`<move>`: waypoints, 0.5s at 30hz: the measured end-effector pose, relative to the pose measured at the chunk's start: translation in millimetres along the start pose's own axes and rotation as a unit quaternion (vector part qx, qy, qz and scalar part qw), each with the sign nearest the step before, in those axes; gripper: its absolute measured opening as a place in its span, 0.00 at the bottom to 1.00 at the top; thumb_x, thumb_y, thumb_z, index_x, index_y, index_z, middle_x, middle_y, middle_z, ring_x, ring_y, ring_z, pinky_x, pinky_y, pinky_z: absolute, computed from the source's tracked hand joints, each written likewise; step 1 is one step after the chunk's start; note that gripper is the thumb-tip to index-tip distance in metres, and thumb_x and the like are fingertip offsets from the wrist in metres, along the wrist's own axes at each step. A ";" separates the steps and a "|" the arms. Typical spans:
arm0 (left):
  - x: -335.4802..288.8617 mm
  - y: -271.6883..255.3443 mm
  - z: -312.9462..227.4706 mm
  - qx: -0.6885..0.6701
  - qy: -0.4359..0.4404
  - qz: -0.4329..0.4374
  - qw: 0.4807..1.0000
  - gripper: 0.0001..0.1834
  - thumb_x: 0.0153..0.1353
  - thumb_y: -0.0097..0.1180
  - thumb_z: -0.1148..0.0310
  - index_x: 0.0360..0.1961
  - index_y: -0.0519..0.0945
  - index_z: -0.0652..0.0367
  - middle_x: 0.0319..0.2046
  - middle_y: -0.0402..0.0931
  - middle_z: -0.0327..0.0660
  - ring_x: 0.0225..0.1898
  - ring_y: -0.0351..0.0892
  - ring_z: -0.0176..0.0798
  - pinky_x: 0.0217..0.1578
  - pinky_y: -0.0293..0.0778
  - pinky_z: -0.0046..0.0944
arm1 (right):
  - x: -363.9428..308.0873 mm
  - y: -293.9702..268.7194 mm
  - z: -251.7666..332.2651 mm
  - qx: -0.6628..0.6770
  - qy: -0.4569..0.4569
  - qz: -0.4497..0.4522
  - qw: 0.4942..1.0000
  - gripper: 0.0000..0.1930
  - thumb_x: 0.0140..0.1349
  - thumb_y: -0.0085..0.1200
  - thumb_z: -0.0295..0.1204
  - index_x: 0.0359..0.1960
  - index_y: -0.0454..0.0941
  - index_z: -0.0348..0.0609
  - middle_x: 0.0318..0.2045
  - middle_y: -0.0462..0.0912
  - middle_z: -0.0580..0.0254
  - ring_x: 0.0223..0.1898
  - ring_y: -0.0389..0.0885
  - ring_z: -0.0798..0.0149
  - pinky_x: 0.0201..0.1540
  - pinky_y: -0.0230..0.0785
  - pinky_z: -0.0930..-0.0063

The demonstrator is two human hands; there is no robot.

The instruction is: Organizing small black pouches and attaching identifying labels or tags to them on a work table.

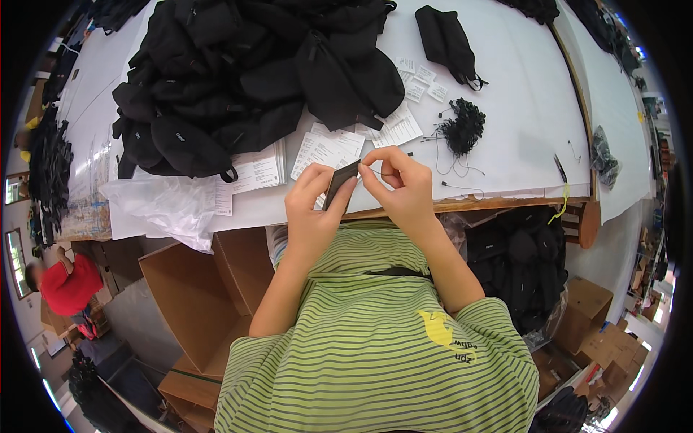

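My left hand (312, 209) is closed around a flat dark tag (341, 183), thumb on one face and fingers behind it. At the tag's upper end, my right hand (406, 189) pinches a thin black string (384, 173), which runs between the fingers. Whether the string passes through the tag is too small to tell. Both hands are above the table's near edge. Just beyond them lie printed white sheets (328, 149). To their right on the table is a tangled bundle of black strings (462, 128), with a few loose strands around it.
A large heap of black bags (238, 79) covers the far left of the white table (520, 86). One black bag (446, 43) lies apart, near small white labels (424, 76). Thread snips (560, 168) rest at right. Below are an open carton (191, 289) and more black bags (516, 252).
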State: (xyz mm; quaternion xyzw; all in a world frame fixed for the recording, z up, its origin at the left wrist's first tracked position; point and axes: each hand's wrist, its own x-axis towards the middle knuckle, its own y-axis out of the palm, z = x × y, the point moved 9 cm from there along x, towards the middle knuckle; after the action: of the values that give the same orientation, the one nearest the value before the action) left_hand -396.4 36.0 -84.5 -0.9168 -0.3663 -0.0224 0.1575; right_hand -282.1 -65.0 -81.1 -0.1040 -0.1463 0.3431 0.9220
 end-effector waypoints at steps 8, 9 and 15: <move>-3.8 21.4 35.0 -0.281 -0.151 0.159 0.934 0.08 0.66 0.52 0.71 0.37 0.79 0.65 0.31 0.75 0.34 0.31 0.72 0.25 0.33 0.67 0.25 | -5.8 7.1 -19.3 0.128 0.103 0.167 0.972 0.06 0.55 0.61 0.23 0.34 0.78 0.40 0.14 0.63 0.80 0.18 0.56 0.84 0.23 0.45 0.85; -4.8 27.4 36.9 -0.263 -0.156 0.176 0.936 0.08 0.67 0.51 0.70 0.38 0.78 0.65 0.31 0.75 0.33 0.32 0.72 0.24 0.33 0.67 0.24 | -7.2 9.1 -18.3 0.127 0.098 0.173 0.972 0.06 0.55 0.61 0.23 0.34 0.78 0.40 0.15 0.64 0.80 0.18 0.56 0.84 0.23 0.45 0.85; 1.1 35.3 33.5 -0.230 -0.136 0.176 0.947 0.08 0.66 0.53 0.69 0.36 0.75 0.63 0.26 0.74 0.31 0.27 0.71 0.22 0.31 0.67 0.23 | -14.4 16.0 -36.3 0.241 0.200 0.206 0.927 0.05 0.59 0.58 0.27 0.34 0.76 0.40 0.14 0.65 0.78 0.17 0.59 0.83 0.21 0.48 0.85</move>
State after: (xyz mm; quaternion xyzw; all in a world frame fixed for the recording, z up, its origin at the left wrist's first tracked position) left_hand -374.1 22.9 -125.8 -0.9723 -0.2021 0.0472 -0.1073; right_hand -289.7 -66.0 -122.6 0.0268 0.1526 0.5222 0.8386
